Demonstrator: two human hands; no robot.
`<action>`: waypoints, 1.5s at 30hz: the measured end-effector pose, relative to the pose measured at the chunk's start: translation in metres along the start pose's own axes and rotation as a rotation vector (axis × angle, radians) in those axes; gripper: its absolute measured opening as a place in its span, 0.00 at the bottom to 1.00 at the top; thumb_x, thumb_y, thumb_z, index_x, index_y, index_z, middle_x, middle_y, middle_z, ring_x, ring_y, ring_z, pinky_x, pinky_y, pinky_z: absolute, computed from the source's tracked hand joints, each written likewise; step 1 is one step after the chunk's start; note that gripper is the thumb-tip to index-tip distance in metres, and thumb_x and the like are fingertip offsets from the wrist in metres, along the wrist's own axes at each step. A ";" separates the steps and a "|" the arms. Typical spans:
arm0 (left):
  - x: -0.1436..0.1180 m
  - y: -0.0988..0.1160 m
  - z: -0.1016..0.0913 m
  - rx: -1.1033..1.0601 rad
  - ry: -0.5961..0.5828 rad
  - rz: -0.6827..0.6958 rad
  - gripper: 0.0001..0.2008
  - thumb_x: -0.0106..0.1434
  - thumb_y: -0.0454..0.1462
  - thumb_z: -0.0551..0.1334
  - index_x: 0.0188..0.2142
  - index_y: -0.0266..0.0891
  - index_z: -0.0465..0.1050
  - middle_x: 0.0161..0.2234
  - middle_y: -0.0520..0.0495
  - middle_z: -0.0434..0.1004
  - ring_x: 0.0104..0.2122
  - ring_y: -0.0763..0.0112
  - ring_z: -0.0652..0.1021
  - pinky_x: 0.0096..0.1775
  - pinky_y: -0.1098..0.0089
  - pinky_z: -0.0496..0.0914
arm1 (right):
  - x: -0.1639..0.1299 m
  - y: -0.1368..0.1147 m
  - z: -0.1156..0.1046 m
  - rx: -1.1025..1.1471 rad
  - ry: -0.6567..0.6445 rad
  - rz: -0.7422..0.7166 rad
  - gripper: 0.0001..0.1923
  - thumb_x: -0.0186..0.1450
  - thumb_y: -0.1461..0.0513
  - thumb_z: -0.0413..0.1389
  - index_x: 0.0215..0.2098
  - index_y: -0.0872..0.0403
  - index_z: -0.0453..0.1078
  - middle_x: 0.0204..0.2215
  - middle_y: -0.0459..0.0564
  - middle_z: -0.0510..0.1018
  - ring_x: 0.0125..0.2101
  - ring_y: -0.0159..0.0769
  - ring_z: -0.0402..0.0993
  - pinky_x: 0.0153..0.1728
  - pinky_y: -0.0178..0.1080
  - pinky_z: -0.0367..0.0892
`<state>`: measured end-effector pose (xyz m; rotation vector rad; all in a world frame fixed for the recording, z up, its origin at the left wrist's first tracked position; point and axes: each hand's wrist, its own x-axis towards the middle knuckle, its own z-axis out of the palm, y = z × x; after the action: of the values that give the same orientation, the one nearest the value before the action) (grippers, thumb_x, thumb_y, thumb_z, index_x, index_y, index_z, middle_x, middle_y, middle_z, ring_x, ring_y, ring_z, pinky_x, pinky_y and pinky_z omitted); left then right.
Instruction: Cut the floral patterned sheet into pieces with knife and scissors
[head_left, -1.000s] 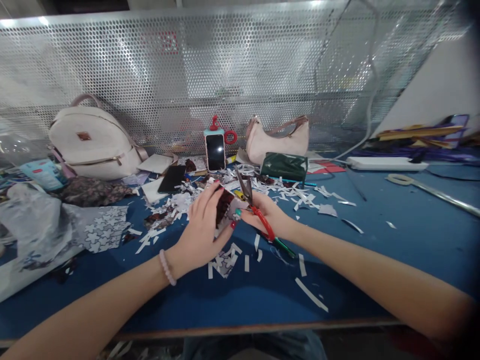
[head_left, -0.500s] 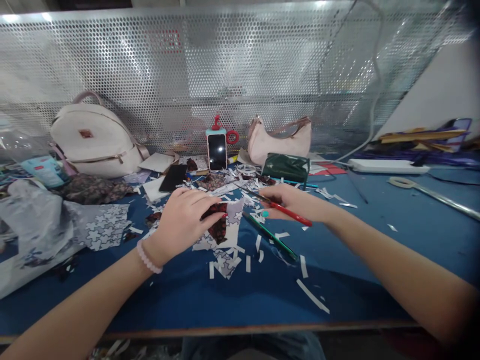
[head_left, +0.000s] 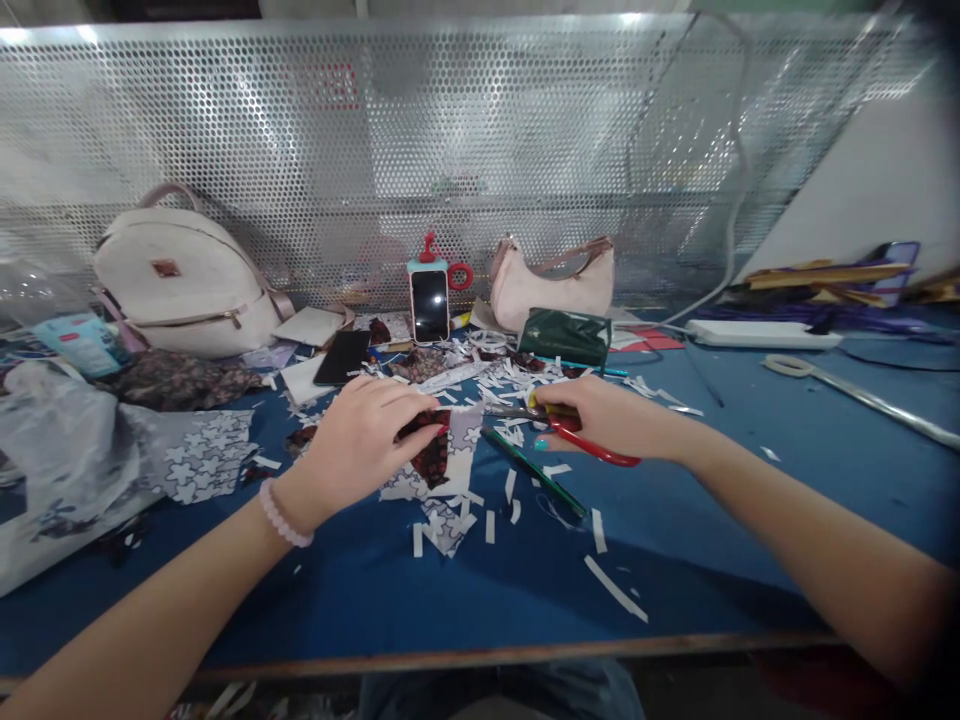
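My left hand (head_left: 360, 435) presses flat on a white paper piece with a dark red floral print (head_left: 442, 462), which lies on the blue table (head_left: 750, 500). My right hand (head_left: 607, 415) grips red-handled scissors (head_left: 581, 435), laid low over the table with the blades pointing left toward the paper. A green pen (head_left: 534, 473) lies just in front of the scissors. White paper strips (head_left: 517, 380) are scattered all around both hands.
Along the perforated metal screen (head_left: 450, 150) stand a white backpack (head_left: 184, 275), a phone in a stand (head_left: 430, 300), a pink handbag (head_left: 555, 280) and a green pouch (head_left: 566, 337). A black phone (head_left: 343, 357) lies flat. Patterned sheets (head_left: 199, 455) at left, power strip (head_left: 765, 334) at right.
My left hand brought the printed paper down from the air and flattened it on the table. My right hand lowered the scissors from upright to lying low over the table.
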<state>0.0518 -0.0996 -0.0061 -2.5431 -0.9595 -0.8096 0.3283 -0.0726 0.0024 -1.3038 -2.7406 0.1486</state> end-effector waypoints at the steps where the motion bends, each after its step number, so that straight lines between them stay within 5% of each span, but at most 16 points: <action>1: 0.000 0.000 0.000 -0.007 0.001 -0.005 0.11 0.65 0.41 0.55 0.38 0.37 0.72 0.35 0.46 0.78 0.36 0.65 0.76 0.40 0.63 0.68 | 0.001 -0.001 -0.001 -0.016 0.006 -0.002 0.15 0.60 0.52 0.49 0.23 0.51 0.51 0.17 0.42 0.62 0.19 0.31 0.55 0.22 0.33 0.51; 45: 0.005 0.009 -0.009 -0.147 -0.155 -0.149 0.09 0.64 0.39 0.56 0.37 0.39 0.73 0.35 0.49 0.77 0.34 0.68 0.76 0.36 0.70 0.70 | 0.001 -0.015 -0.020 -0.367 0.052 0.028 0.08 0.60 0.59 0.53 0.26 0.54 0.65 0.22 0.47 0.75 0.23 0.35 0.70 0.21 0.33 0.50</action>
<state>0.0570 -0.1076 0.0038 -2.7196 -1.1903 -0.7569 0.3185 -0.0801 0.0240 -1.4000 -2.7953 -0.3995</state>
